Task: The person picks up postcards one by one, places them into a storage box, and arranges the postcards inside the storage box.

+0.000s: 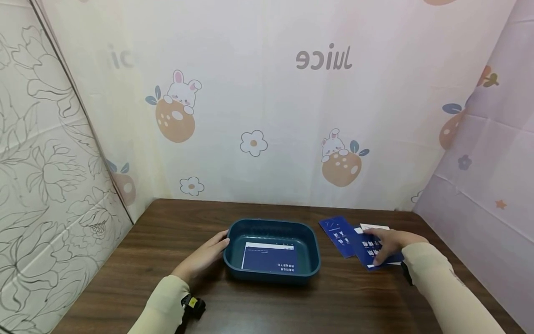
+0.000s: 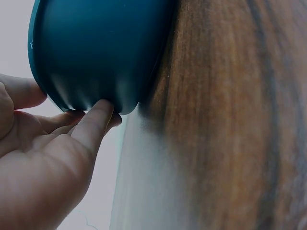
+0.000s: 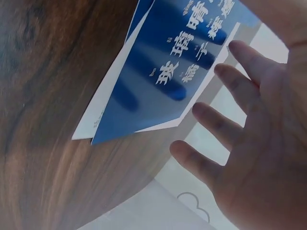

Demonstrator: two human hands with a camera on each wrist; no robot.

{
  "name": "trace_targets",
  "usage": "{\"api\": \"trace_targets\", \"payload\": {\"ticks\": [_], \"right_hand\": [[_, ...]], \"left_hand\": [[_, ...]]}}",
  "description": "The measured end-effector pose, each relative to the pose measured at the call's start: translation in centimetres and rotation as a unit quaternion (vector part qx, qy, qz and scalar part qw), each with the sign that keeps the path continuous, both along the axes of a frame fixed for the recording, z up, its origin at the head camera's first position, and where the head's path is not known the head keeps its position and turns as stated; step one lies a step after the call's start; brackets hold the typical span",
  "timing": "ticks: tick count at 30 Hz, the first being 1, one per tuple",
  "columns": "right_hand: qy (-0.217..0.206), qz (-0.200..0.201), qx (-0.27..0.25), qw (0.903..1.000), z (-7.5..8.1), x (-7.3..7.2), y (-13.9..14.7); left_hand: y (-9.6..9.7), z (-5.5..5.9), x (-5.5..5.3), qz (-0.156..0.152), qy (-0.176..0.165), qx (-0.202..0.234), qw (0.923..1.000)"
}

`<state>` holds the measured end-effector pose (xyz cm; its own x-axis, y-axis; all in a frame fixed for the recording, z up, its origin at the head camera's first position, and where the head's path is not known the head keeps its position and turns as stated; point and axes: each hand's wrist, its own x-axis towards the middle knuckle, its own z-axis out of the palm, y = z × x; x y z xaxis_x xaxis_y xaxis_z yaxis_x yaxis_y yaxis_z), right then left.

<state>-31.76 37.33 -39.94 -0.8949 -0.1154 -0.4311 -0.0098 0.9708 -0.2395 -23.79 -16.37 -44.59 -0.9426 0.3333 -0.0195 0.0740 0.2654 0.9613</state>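
Observation:
A dark teal plastic basin [image 1: 271, 277] stands on the table, and a blue-and-white printed card [image 1: 267, 260] lies inside it. My left hand [image 1: 208, 255] holds the basin's left end; in the left wrist view its thumb [image 2: 29, 92] is at the rim and its fingers [image 2: 96, 120] rest against the outer wall. To the right, my right hand [image 1: 390, 243] is spread over several overlapping blue cards [image 1: 365, 246] with white lettering. In the right wrist view the fingers [image 3: 211, 122] are apart and extended beside the top blue card [image 3: 144, 91].
Another blue card [image 1: 337, 234] lies slanted between the basin and the pile. The brown wooden table [image 1: 283, 311] ends at a patterned curtain [image 1: 258, 102] behind, with more curtain on the left and right sides. A black wrist camera [image 1: 193, 306] is strapped to my left wrist.

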Motion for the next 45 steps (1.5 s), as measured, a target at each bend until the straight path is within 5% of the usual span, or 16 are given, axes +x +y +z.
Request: {"api": "trace_targets", "payload": {"ticks": [10,29,37,45], "right_hand": [[0.047,0.033,0.041,0.9975,-0.1,-0.4,0.1],[0.11,0.054,-0.005,0.9924,-1.9,-1.1,2.2],[0.203,0.049,-0.078,0.9748,-1.3,-0.7,2.6],[0.227,0.021,-0.108,0.9676,-0.5,-0.5,2.9]], "left_hand": [[0.2,0.1,0.1,0.007,-0.009,0.002,0.9999],[0.0,-0.2,-0.2,0.002,0.0,0.004,1.0],[0.2,-0.1,0.0,0.005,-0.005,0.005,1.0],[0.1,-0.2,0.0,-0.001,-0.001,0.007,1.0]]}}
